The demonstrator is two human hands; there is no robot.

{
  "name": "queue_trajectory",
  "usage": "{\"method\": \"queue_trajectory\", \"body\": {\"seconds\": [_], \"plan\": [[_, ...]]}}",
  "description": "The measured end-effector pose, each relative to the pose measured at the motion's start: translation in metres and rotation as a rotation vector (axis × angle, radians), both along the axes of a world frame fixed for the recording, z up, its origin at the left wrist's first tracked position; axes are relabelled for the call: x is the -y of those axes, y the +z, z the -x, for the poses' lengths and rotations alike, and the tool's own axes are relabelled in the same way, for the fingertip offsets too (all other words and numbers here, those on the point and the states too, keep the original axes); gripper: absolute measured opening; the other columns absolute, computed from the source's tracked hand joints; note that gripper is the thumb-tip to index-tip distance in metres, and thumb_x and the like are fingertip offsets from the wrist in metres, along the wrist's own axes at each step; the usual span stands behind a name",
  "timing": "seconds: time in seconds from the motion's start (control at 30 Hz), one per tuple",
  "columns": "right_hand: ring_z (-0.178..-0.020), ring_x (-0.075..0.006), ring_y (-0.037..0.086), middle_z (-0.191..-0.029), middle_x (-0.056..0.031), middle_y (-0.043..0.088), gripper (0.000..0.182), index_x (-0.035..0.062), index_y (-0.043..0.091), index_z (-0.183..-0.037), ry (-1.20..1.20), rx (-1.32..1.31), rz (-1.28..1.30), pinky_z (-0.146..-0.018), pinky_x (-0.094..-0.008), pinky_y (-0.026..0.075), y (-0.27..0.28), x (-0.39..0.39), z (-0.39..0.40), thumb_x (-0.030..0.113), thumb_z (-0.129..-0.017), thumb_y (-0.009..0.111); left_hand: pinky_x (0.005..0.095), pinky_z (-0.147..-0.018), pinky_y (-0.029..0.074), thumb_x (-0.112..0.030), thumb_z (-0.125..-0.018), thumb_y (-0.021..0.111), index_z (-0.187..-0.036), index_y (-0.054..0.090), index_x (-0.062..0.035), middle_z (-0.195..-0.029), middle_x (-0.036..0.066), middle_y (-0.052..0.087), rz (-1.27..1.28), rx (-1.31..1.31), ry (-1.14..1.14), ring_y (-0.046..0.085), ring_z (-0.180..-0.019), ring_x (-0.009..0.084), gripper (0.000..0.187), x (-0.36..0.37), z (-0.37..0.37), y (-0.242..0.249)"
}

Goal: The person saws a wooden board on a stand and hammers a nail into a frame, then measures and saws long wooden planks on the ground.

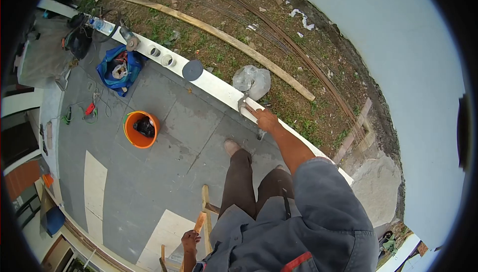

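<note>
My right hand point(268, 120) reaches out to the white ledge, its fingers closed around the short brown handle of a hammer-like tool point(242, 104). The tool's curved grey metal head lies against the ledge top. At the lower left, my left hand point(190, 240) is closed on the lower end of a reddish-brown wooden strip point(199, 221). That strip overlaps a wooden frame point(205, 196) standing beside my legs. Just below my right hand, a small grey metal piece point(261, 134) shows at the ledge's inner side.
Along the white ledge point(219, 89) stand a round grey lid point(192, 70), two small tubs point(168, 61), an angle grinder point(130, 41) and a bottle point(101, 24). An orange bucket point(128, 133) and a blue bag point(106, 68) sit on the grey tiles. Beyond lies a long plank point(224, 35).
</note>
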State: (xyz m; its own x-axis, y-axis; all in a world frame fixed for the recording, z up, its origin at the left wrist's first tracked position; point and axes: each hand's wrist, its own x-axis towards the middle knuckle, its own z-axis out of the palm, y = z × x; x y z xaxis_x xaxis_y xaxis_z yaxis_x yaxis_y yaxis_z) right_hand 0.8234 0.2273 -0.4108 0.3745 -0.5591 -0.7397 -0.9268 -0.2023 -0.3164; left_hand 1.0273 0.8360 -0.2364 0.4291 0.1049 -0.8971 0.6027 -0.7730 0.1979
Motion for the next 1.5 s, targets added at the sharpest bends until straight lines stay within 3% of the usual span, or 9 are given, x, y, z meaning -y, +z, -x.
{"method": "queue_trajectory", "body": {"seconds": [0.17,0.43,0.47,0.6,0.73,0.8,0.9,1.23,1.5], "plan": [[-0.124,-0.0406,0.052,-0.135,-0.0264,0.053,0.055,0.0018,0.051,-0.135,-0.379,0.154,0.255,-0.104,-0.045,0.043,0.079,0.012,0.087,0.018,-0.084,0.066,0.0289,-0.058,0.052,-0.017,-0.088,0.066,-0.102,0.064,-0.0012,-0.082,0.007,0.067,0.099,0.005,-0.182,0.065,-0.064,0.0164,0.021,0.069,-0.048,-0.01],[-0.092,-0.0374,0.067,-0.105,-0.0257,0.067,0.037,-0.0035,0.065,-0.109,-0.858,-0.27,0.567,-0.086,-0.0432,0.052,0.12,-0.094,0.405,0.012,-0.076,0.061,0.0249,-0.064,0.048,-0.003,-0.079,0.072,-0.11,0.062,0.0058,-0.077,0.005,0.062,0.501,0.355,-0.509,0.057,-0.067,0.0117,0.033,0.297,-0.139,0.008],[-0.077,-0.0334,0.066,-0.093,-0.0242,0.067,0.031,-0.0012,0.063,-0.105,-0.908,-0.227,0.352,-0.076,-0.0449,0.052,0.064,-0.125,0.482,0.016,-0.08,0.061,0.0243,-0.065,0.048,0.0,-0.077,0.072,-0.11,0.062,0.0056,-0.076,0.004,0.061,0.549,0.394,-0.531,0.057,-0.067,0.0114,0.034,0.327,-0.14,0.017],[-0.082,-0.0353,0.067,-0.089,-0.0206,0.068,0.042,0.0003,0.067,-0.101,-1.651,-0.147,-0.161,-0.074,-0.0463,0.053,0.16,-0.138,0.353,0.04,-0.096,0.056,0.0241,-0.064,0.049,0.002,-0.076,0.072,-0.107,0.064,0.0039,-0.074,0.003,0.06,0.618,0.531,-0.699,0.057,-0.066,0.0112,0.033,0.396,-0.132,0.016],[-0.098,-0.0354,0.066,-0.108,-0.0251,0.067,0.056,-0.0009,0.059,-0.126,-0.918,-0.098,-0.192,-0.084,-0.0445,0.052,0.054,-0.068,0.355,0.047,-0.097,0.054,0.0254,-0.054,0.048,0.003,-0.075,0.072,-0.095,0.067,0.0029,-0.076,0.004,0.064,0.486,0.305,-0.515,0.058,-0.061,0.0114,0.02,0.423,-0.096,0.005],[-0.074,-0.0244,0.066,-0.09,-0.0167,0.07,0.055,-0.0081,0.059,-0.122,-1.132,0.13,-0.34,-0.071,-0.0403,0.051,0.12,0.021,0.29,0.04,-0.094,0.058,0.0263,-0.052,0.048,0.001,-0.075,0.074,-0.086,0.069,0.003,-0.075,0.005,0.066,0.395,0.299,-0.574,0.059,-0.061,0.0115,0.012,0.407,-0.072,-0.012],[-0.067,-0.0237,0.064,-0.081,-0.0132,0.069,0.049,-0.0082,0.058,-0.124,-0.442,0.347,0.15,-0.071,-0.0373,0.052,0.022,0.154,0.323,0.027,-0.091,0.064,0.0331,-0.058,0.052,-0.032,-0.079,0.076,-0.072,0.069,-0.0026,-0.063,0.009,0.066,0.104,0.282,-0.693,0.063,-0.058,0.0161,0.031,0.39,-0.015,0.016],[-0.114,-0.0312,0.056,-0.135,-0.0168,0.052,0.055,0.005,0.043,-0.143,-0.618,0.618,0.804,-0.093,-0.0443,0.047,0.369,0.494,0.299,0.01,-0.092,0.061,0.0348,-0.072,0.055,-0.055,-0.085,0.06,-0.098,0.074,-0.0042,-0.089,0.013,0.074,0.056,0.073,-0.891,0.071,-0.074,0.0227,0.055,0.466,0.107,0.048],[-0.124,-0.0313,0.05,-0.146,-0.0127,0.046,0.049,0.0062,0.042,-0.144,-0.672,0.811,1.21,-0.096,-0.0433,0.048,0.515,0.609,0.296,0.016,-0.098,0.056,0.031,-0.06,0.05,-0.035,-0.085,0.073,-0.1,0.07,-0.0011,-0.084,0.007,0.068,0.281,0.202,-0.232,0.063,-0.068,0.0185,0.037,0.588,0.085,0.092]]}}
